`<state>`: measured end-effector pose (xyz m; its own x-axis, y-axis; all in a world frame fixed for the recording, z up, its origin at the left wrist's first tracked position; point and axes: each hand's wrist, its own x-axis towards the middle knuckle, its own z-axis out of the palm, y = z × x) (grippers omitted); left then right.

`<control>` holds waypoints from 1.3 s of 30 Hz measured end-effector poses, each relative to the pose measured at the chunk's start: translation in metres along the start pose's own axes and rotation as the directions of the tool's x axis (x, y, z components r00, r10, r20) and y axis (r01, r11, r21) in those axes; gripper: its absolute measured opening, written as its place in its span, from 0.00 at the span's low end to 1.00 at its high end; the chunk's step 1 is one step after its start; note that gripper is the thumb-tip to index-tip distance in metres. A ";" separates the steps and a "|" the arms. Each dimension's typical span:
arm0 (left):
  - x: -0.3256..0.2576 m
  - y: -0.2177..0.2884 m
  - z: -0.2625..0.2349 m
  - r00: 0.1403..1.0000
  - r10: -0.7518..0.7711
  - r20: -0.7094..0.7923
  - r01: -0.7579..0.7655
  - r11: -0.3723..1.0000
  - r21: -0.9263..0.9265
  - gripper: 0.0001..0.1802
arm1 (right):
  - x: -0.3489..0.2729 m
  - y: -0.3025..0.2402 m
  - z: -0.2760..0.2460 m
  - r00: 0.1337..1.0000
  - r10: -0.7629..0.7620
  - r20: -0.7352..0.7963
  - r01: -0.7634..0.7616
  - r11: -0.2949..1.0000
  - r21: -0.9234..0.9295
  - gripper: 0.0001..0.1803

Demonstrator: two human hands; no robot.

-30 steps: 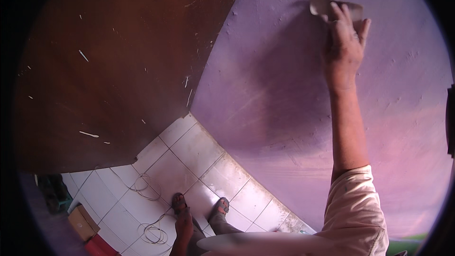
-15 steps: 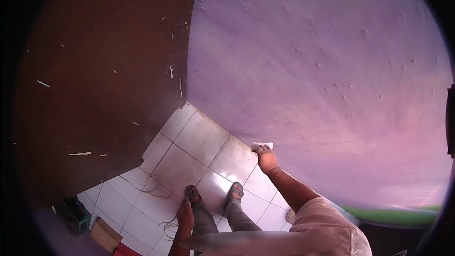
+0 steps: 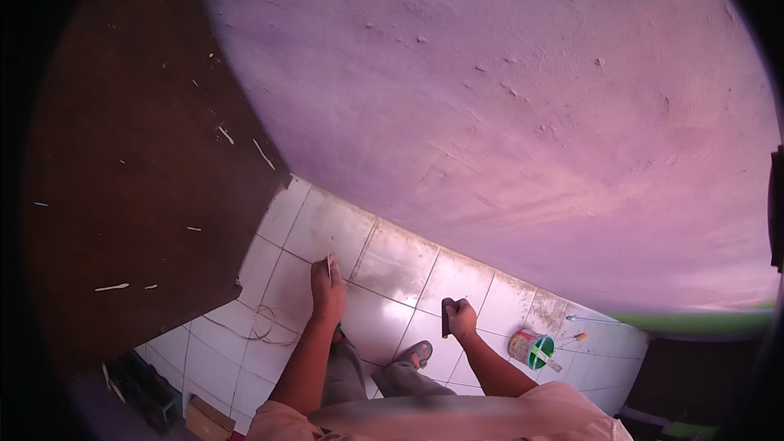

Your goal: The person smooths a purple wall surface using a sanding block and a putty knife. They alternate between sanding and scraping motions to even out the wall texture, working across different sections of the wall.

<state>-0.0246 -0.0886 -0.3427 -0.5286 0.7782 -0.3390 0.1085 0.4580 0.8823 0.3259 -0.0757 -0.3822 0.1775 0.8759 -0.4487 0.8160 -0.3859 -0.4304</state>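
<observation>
My right hand [image 3: 464,320] is closed round one side of a flat dark rectangular piece [image 3: 446,318], held upright over the floor and away from the wall. My left hand [image 3: 327,292] is raised in front of me, its fingers closed on a thin flat piece [image 3: 330,266] seen almost edge-on; its kind cannot be made out. Beyond both hands rises the purple wall [image 3: 490,131], with rough bumps and paler smeared patches low down.
A dark brown panel [image 3: 147,180] with light paint marks stands at the left. At the right are a paint bucket [image 3: 529,349] and a brush [image 3: 580,336] on the white tiled floor [image 3: 380,322]. A loose cable [image 3: 265,322] and cardboard box [image 3: 208,419] lie at the left.
My right hand has come off the wall, back toward me, and the piece in it now shows a dark face instead of white. My left hand has risen forward. The view has shifted right, showing the bucket.
</observation>
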 end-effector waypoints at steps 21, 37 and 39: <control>0.108 0.068 0.185 0.558 0.810 0.178 -0.797 0.464 0.386 0.36 | 0.077 0.156 0.107 0.982 0.170 0.081 -0.187 0.926 0.328 0.12; 0.176 -0.012 0.213 0.165 0.965 0.203 -0.942 0.094 0.322 0.35 | 0.189 0.112 0.232 0.998 0.003 0.065 -0.018 0.974 0.227 0.10; 0.182 -0.013 0.209 0.130 0.967 0.220 -0.960 0.067 0.273 0.34 | 0.197 0.122 0.247 0.999 -0.014 0.045 0.003 0.973 0.229 0.09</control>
<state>0.0536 0.1373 -0.4841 0.2213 0.6387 0.7370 0.7447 -0.5986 0.2951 0.3250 -0.0214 -0.7165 0.1411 0.8672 -0.4775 0.6687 -0.4392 -0.6000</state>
